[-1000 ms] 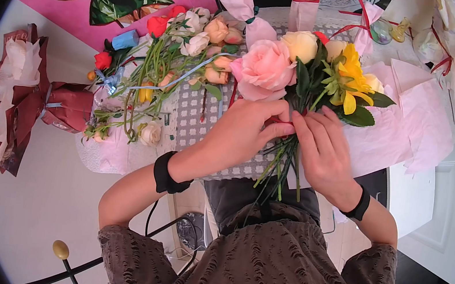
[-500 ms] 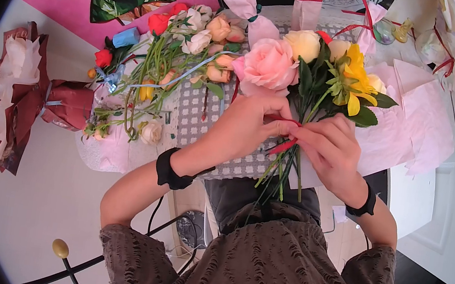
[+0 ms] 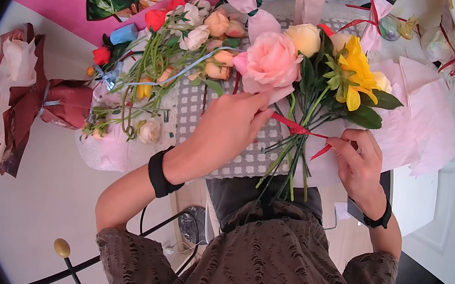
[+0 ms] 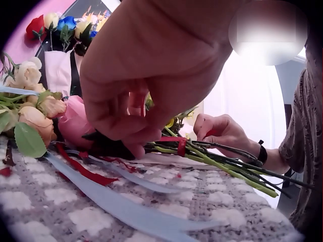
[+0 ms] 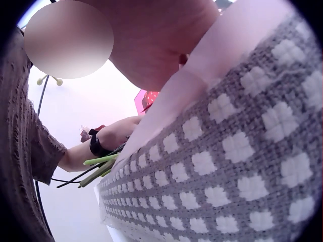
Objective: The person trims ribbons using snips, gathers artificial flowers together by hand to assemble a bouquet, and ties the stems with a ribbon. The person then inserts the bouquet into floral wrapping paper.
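Note:
A bouquet with a pink rose (image 3: 273, 60), cream roses and a yellow flower (image 3: 358, 73) lies on the checked cloth, its green stems (image 3: 294, 169) toward the body. Around the stems runs a red ribbon (image 3: 297, 129), knotted in front. My left hand (image 3: 231, 124) pinches one ribbon end beside the pink rose; in the left wrist view the left hand (image 4: 146, 70) has its fingers curled. My right hand (image 3: 361, 163) pinches the other end, right of the stems. The right wrist view shows only part of the right hand (image 5: 151, 40), its fingertips hidden.
Loose roses (image 3: 195, 37) and a pale blue ribbon (image 3: 188, 69) lie left of the bouquet. Pink wrapping paper (image 3: 417, 119) spreads to the right. A dark red wrapped bundle (image 3: 67, 104) is at far left, and pink-wrapped bundles (image 3: 309, 5) stand at the back.
Both hands, close together at the stems before, have moved apart, left hand to the left and right hand to the right. The red ribbon between them is now stretched and its knot shows.

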`<move>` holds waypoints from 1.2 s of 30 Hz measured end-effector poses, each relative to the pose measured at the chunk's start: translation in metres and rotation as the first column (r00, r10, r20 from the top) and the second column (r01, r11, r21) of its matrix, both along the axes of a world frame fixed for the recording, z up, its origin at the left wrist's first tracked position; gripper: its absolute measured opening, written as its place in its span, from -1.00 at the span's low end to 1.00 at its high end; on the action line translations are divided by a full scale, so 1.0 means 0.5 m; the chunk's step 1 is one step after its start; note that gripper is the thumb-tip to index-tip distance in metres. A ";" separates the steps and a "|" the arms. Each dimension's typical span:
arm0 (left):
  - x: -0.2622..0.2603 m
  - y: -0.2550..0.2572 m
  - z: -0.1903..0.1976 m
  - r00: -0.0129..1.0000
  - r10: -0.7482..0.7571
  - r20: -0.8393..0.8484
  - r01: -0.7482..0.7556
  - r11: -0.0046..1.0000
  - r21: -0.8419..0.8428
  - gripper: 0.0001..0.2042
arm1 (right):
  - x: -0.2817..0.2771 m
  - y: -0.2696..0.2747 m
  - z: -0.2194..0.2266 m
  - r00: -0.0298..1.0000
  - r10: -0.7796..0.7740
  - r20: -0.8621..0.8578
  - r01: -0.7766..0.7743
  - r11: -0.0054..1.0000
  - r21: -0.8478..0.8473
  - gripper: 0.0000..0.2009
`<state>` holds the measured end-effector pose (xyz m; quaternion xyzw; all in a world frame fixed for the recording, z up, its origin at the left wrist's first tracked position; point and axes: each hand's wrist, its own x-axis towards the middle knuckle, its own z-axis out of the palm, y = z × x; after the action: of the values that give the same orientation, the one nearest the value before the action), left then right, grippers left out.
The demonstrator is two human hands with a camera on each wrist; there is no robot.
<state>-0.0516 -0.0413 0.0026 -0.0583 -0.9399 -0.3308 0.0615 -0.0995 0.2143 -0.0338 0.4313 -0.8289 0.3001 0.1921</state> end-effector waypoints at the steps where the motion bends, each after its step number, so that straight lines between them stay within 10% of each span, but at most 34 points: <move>1: 0.002 -0.001 0.002 1.000 -0.006 -0.003 0.006 0.999 -0.048 -0.88 | -0.001 0.003 -0.001 1.000 0.009 -0.002 -0.009 1.000 0.009 -0.76; 12: -0.005 -0.008 0.010 0.963 -0.132 0.236 0.169 0.975 -0.143 -0.86 | -0.014 -0.021 0.038 0.914 0.075 0.398 -0.082 0.997 0.002 -0.91; 14: -0.015 0.002 0.013 0.945 -0.145 0.293 0.202 0.964 -0.173 -0.85 | -0.024 -0.032 0.082 0.679 -0.076 0.731 -0.073 0.983 0.170 -0.77; 20: -0.041 0.022 0.009 0.904 -0.235 0.358 0.212 0.972 0.104 -0.70 | -0.030 -0.058 0.045 0.654 -0.102 0.750 0.069 0.995 0.075 -0.66; 22: -0.036 0.033 0.003 0.867 -0.116 0.485 0.001 0.973 0.231 -0.58 | -0.029 -0.065 0.038 0.686 -0.105 0.720 0.087 0.994 0.063 -0.64; 27: -0.018 0.062 0.002 0.919 -0.095 0.383 -0.009 0.965 0.260 -0.60 | -0.017 -0.081 0.024 0.754 -0.108 0.648 0.131 0.991 0.013 -0.61; 36: 0.020 0.077 0.007 0.988 -0.061 0.143 0.049 0.995 0.083 -0.67 | 0.012 -0.096 -0.003 0.442 0.183 0.878 0.147 0.951 -0.272 -0.72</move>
<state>-0.0418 -0.0030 0.0062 -0.0577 -0.9260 -0.3728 -0.0139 -0.0937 0.1664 -0.0351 0.1802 -0.7417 0.6098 -0.2133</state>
